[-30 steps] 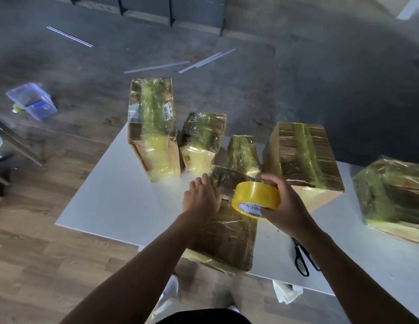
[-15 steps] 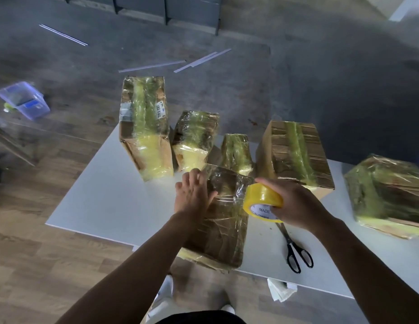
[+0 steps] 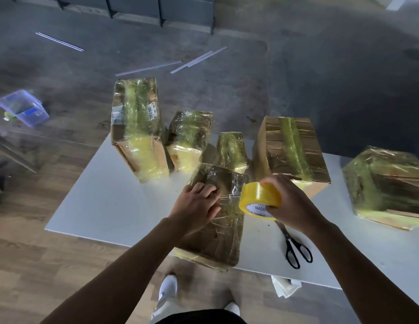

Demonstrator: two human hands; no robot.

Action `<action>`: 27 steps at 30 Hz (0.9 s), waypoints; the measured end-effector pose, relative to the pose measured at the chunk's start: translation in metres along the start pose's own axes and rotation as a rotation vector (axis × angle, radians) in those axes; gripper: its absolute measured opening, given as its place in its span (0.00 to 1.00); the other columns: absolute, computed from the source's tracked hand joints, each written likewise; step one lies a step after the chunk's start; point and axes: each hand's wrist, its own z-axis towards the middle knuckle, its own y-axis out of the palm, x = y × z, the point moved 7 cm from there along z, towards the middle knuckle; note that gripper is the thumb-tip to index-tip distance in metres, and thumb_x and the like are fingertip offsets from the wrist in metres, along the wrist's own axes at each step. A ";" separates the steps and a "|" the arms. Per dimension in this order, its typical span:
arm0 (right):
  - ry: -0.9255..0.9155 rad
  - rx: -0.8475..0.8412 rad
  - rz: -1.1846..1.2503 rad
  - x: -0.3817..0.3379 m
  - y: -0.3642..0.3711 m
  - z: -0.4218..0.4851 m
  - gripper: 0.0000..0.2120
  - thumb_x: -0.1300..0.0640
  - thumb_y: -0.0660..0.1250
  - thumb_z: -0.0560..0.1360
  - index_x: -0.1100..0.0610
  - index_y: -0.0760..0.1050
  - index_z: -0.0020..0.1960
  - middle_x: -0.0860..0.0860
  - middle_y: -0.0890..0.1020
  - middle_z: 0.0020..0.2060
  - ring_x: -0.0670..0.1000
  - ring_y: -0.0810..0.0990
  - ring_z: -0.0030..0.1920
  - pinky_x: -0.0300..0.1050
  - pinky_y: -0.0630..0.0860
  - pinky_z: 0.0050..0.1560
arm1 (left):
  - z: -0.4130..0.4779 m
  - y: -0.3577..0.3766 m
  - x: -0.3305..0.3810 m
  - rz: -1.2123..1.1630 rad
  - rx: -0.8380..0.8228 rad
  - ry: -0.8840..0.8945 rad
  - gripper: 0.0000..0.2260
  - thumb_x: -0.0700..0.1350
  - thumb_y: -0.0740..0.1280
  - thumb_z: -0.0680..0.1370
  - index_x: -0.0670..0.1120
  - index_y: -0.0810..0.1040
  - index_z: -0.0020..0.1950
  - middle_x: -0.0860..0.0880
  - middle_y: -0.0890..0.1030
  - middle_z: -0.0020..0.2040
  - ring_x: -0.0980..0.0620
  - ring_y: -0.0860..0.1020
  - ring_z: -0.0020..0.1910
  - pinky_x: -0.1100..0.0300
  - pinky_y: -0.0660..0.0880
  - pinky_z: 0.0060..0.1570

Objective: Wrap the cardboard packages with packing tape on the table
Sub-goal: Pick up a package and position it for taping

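My left hand (image 3: 199,204) lies palm-down on the cardboard package (image 3: 223,232), fingers loose and pressing, grasping nothing. My right hand (image 3: 291,203) has its grip clamped on the tape roll (image 3: 260,197), held just off the package's right side with its printed core facing me. The package lies flat at the near edge of the surface (image 3: 110,202), its long axis running away from me.

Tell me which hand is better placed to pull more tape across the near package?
The right hand. It grips the roll at the right edge of the package, with tape stretched from it toward the left hand, which presses on the package top and probably should steady it.
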 end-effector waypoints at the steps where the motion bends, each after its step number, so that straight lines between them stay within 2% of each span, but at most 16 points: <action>1: -0.016 0.013 -0.002 -0.002 0.000 0.000 0.27 0.61 0.75 0.66 0.49 0.71 0.62 0.44 0.73 0.56 0.51 0.75 0.55 0.45 0.71 0.49 | -0.005 0.003 0.002 0.032 -0.041 -0.020 0.25 0.59 0.54 0.78 0.47 0.76 0.65 0.49 0.77 0.59 0.48 0.76 0.53 0.52 0.74 0.49; 4: -0.052 0.021 -0.023 -0.010 -0.001 0.001 0.26 0.61 0.75 0.66 0.52 0.74 0.63 0.49 0.76 0.57 0.52 0.76 0.55 0.45 0.71 0.50 | -0.014 0.009 0.005 0.052 -0.120 -0.071 0.30 0.63 0.49 0.79 0.46 0.70 0.71 0.49 0.73 0.66 0.47 0.74 0.59 0.50 0.72 0.57; 6: -0.045 0.008 -0.086 -0.007 -0.009 -0.001 0.26 0.55 0.76 0.66 0.51 0.75 0.62 0.49 0.77 0.56 0.52 0.77 0.54 0.43 0.70 0.49 | -0.013 0.009 0.004 0.053 -0.144 -0.087 0.31 0.64 0.46 0.79 0.46 0.65 0.74 0.50 0.70 0.69 0.47 0.71 0.63 0.50 0.69 0.61; 9: -0.021 -0.047 -0.318 0.007 -0.022 -0.009 0.27 0.46 0.76 0.64 0.48 0.76 0.62 0.49 0.78 0.53 0.56 0.80 0.48 0.42 0.68 0.44 | -0.010 0.010 0.004 0.079 -0.161 -0.082 0.32 0.64 0.44 0.79 0.47 0.62 0.75 0.49 0.68 0.71 0.46 0.69 0.65 0.50 0.67 0.62; 13: -0.009 -0.108 -0.406 0.015 -0.014 -0.017 0.27 0.47 0.76 0.64 0.50 0.77 0.62 0.51 0.78 0.53 0.60 0.81 0.45 0.41 0.68 0.42 | -0.009 0.009 0.015 0.143 -0.169 -0.052 0.28 0.60 0.48 0.80 0.49 0.62 0.76 0.44 0.72 0.68 0.43 0.73 0.61 0.47 0.73 0.56; 16: -0.007 -0.114 -0.412 0.013 -0.011 -0.016 0.26 0.48 0.75 0.65 0.50 0.77 0.62 0.51 0.78 0.53 0.60 0.81 0.45 0.42 0.70 0.42 | -0.007 0.008 0.028 0.141 -0.247 -0.043 0.25 0.55 0.52 0.82 0.52 0.54 0.78 0.39 0.64 0.72 0.40 0.67 0.67 0.44 0.68 0.61; 19: -0.006 -0.126 -0.422 0.018 -0.005 -0.019 0.26 0.48 0.75 0.65 0.50 0.77 0.62 0.52 0.79 0.52 0.60 0.81 0.44 0.43 0.71 0.41 | -0.001 0.001 0.040 0.166 -0.324 -0.059 0.27 0.54 0.53 0.82 0.47 0.52 0.79 0.41 0.56 0.76 0.42 0.58 0.73 0.45 0.63 0.67; 23: 0.015 -0.150 -0.414 0.027 0.008 -0.023 0.26 0.46 0.74 0.67 0.50 0.76 0.63 0.52 0.78 0.54 0.59 0.81 0.46 0.45 0.74 0.43 | 0.005 0.001 0.056 0.202 -0.345 -0.029 0.28 0.50 0.55 0.82 0.38 0.53 0.77 0.41 0.65 0.70 0.43 0.65 0.66 0.51 0.67 0.64; 25: 0.023 -0.152 -0.413 0.030 0.014 -0.023 0.26 0.46 0.73 0.68 0.50 0.75 0.64 0.52 0.78 0.55 0.58 0.81 0.48 0.44 0.74 0.46 | 0.007 0.002 0.063 0.206 -0.375 -0.059 0.29 0.51 0.56 0.81 0.38 0.51 0.77 0.37 0.66 0.69 0.40 0.66 0.66 0.49 0.68 0.63; 27: 0.035 -0.161 -0.397 0.034 0.020 -0.022 0.26 0.47 0.72 0.69 0.50 0.74 0.65 0.52 0.77 0.56 0.58 0.80 0.50 0.43 0.73 0.46 | 0.006 0.008 0.073 0.247 -0.465 -0.089 0.33 0.55 0.55 0.82 0.39 0.45 0.78 0.31 0.60 0.72 0.32 0.62 0.70 0.44 0.65 0.67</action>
